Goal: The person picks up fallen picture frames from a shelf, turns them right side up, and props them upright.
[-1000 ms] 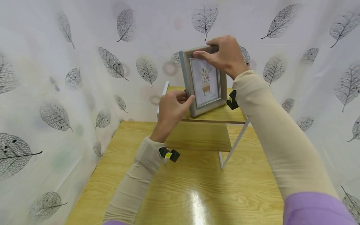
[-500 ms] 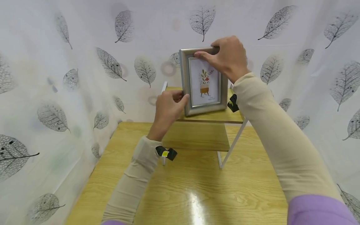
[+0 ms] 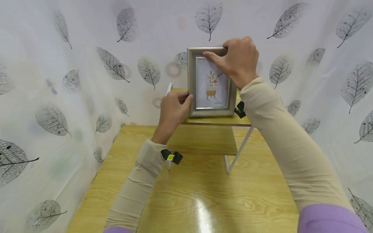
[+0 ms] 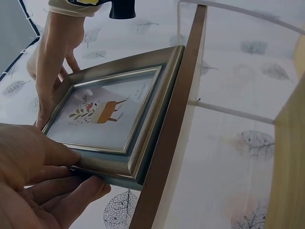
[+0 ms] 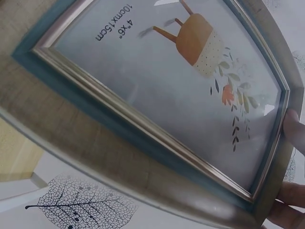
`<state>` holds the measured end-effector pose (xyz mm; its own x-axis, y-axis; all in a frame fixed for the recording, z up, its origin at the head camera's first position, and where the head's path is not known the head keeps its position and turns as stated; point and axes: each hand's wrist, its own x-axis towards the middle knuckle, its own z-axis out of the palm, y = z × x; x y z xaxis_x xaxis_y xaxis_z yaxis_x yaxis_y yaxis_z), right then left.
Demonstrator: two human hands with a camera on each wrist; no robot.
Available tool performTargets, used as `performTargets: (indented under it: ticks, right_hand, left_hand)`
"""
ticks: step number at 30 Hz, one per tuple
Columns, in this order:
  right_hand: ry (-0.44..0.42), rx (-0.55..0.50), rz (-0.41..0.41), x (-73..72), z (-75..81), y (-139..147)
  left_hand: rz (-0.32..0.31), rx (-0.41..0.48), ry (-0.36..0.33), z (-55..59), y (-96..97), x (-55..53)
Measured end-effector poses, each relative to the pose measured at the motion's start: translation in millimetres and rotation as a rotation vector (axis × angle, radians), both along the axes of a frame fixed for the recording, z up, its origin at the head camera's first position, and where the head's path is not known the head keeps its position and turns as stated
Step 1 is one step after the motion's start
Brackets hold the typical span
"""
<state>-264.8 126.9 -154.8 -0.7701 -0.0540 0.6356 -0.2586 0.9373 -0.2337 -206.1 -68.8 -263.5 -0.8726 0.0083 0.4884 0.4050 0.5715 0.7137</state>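
Note:
A silver-grey picture frame (image 3: 212, 112) stands upright on the top board of a small shelf (image 3: 224, 121), facing the camera. Its print shows a plant in an orange-brown legged pot. My left hand (image 3: 172, 108) pinches the frame's left edge, thumb in front and fingers behind. At the top right corner my right hand (image 3: 240, 61) grips the frame, its thumb over the front and its fingers over the top. In the left wrist view the picture frame (image 4: 143, 143) has its bottom edge right at the shelf board (image 4: 167, 138). The right wrist view shows the frame's moulding (image 5: 143, 171) close up.
The shelf has a lower board (image 3: 204, 140) and white metal legs (image 3: 241, 150), and stands on a wood-grain table (image 3: 204, 187). Behind and to the sides hangs a white curtain (image 3: 96, 19) printed with grey leaves.
The picture frame has turned from an angled pose to face the camera squarely. Both hands have kept hold of it, the left moving slightly left with its edge.

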Motion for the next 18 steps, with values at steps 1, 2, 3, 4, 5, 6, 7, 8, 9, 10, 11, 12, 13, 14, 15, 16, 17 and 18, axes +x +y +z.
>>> performTargets:
  ticks: [1, 2, 3, 4, 5, 6, 7, 8, 9, 10, 11, 12, 13, 14, 15, 16, 17, 18]
  right_hand:
    - [0.008, -0.003, -0.004, 0.5, 0.0, -0.6]
    - [0.016, -0.006, -0.008, 1.3, -0.1, -1.0]
    - [0.022, -0.008, -0.014, 2.2, 0.0, -1.4]
    - [0.029, -0.012, -0.019, 2.8, 0.0, -1.8]
    - [0.032, -0.014, -0.024, 3.4, 0.1, -2.3]
    - [0.03, -0.019, -0.028, 3.7, -0.1, -2.8]
    - [0.029, -0.021, -0.032, 4.1, -0.4, -3.2]
    - [0.029, -0.021, -0.036, 4.8, -0.7, -3.7]
    - [0.028, -0.022, -0.038, 4.8, -1.2, -4.0]
    - [0.028, -0.021, -0.04, 5.0, -1.7, -4.3]
    - [0.029, -0.021, -0.04, 5.1, -2.2, -4.5]
    - [0.03, -0.02, -0.038, 5.1, -2.8, -4.7]
    - [0.033, -0.018, -0.036, 5.2, -3.2, -4.8]
    - [0.035, -0.017, -0.033, 5.3, -3.6, -4.7]
    - [0.039, -0.014, -0.03, 5.3, -3.9, -4.6]
    - [0.045, -0.011, -0.027, 5.7, -3.9, -4.3]
    - [0.051, -0.008, -0.024, 5.8, -4.0, -3.9]
    - [0.056, -0.007, -0.021, 6.0, -4.1, -3.4]
  left_hand:
    - [0.003, -0.007, 0.004, 0.5, 0.0, -0.1]
    - [0.005, -0.014, 0.007, 0.8, 0.0, -0.2]
    - [0.007, -0.021, 0.01, 1.1, 0.0, -0.3]
    - [0.009, -0.026, 0.012, 1.3, 0.1, -0.4]
    - [0.011, -0.03, 0.014, 1.4, 0.0, -0.4]
    - [0.013, -0.031, 0.013, 1.6, 0.1, -0.3]
    - [0.014, -0.029, 0.012, 1.5, 0.0, -0.2]
    - [0.015, -0.029, 0.012, 1.3, -0.1, -0.1]
    - [0.016, -0.028, 0.01, 1.1, -0.3, -0.1]
    - [0.016, -0.025, 0.009, 0.9, -0.4, 0.1]
    - [0.016, -0.025, 0.009, 0.7, -0.6, 0.1]
    - [0.014, -0.023, 0.008, 0.5, -0.7, 0.1]
    - [0.014, -0.023, 0.009, 0.2, -0.9, 0.1]
    - [0.013, -0.022, 0.009, -0.2, -1.0, 0.0]
    - [0.012, -0.02, 0.009, -0.4, -1.1, -0.1]
    - [0.011, -0.017, 0.011, -0.6, -1.2, -0.4]
    - [0.008, -0.015, 0.012, -0.7, -1.2, -0.5]
    - [0.007, -0.012, 0.014, -0.9, -1.2, -0.8]
